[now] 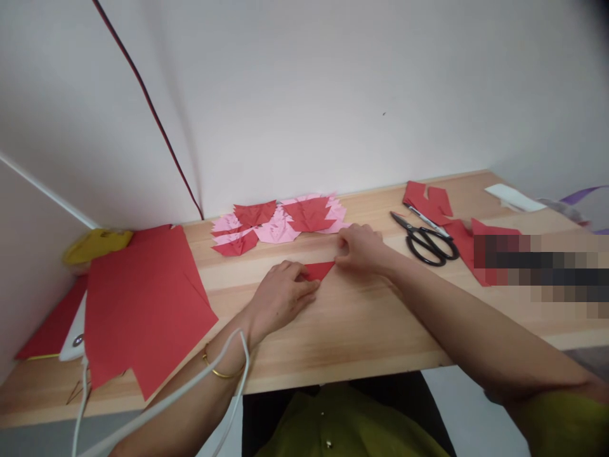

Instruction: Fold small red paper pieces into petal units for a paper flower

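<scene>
While the left hand (pixel 284 291) lies over one end of a small red paper piece (pixel 320 271), the right hand (pixel 360 249) bends its fingertips down at the other end. The hands are apart, bridged by that paper, which rests on the wooden tabletop (pixel 371 324) between them. Its visible part is plain, matte and even in colour, with a nearly straight far edge and a slanting near edge that narrows toward the right hand; the left fingers hide the rest. I cannot tell whether either hand pinches it or only presses it down.

Just beyond both hands sit pink and red paper cut-outs (pixel 278 230) with jagged, toothed edges, some overlapping. Right of the right hand lie black-handled scissors (pixel 432 245), near red paper scraps (pixel 431 202). Left of the left hand spreads a large red paper sheet (pixel 143 298), notched along its near edge.
</scene>
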`<state>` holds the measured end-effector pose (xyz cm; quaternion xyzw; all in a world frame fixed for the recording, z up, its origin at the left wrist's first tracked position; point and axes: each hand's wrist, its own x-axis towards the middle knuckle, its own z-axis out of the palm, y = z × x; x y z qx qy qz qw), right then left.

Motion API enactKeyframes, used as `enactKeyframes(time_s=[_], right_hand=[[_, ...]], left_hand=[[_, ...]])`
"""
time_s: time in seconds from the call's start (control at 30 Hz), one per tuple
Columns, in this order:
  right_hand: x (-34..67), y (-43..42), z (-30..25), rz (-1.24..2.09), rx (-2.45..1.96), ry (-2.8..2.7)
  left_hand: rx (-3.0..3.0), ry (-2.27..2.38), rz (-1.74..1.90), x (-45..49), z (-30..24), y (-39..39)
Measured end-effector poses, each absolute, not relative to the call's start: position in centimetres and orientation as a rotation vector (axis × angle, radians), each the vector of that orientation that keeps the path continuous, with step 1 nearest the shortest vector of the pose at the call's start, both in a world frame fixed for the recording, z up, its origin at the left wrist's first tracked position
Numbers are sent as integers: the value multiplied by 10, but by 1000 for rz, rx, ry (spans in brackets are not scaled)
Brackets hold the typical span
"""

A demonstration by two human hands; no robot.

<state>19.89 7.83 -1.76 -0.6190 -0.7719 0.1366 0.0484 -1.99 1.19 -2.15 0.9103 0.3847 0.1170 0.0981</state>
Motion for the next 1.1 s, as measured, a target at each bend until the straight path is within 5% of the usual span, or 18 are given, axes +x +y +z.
enactKeyframes(time_s=[0.23,0.43,0.6,0.8,1.1], right_hand=[[191,67,-16,568,-1623,-2457],[200,79,-9,465,-1916,-2313],[189,65,-12,595,-1600,-2470],[197,73,-9,450,-1838,-2349],[190,66,-19,634,-1490,-2411]], left_hand=[[2702,1122,323,-20,-19,11],[2675,1140,321,-20,-19,11],[2675,1135,301,-20,-18,11],[2675,1120,307,-20,-17,10],[2637,1047,360,-22,-16,13]])
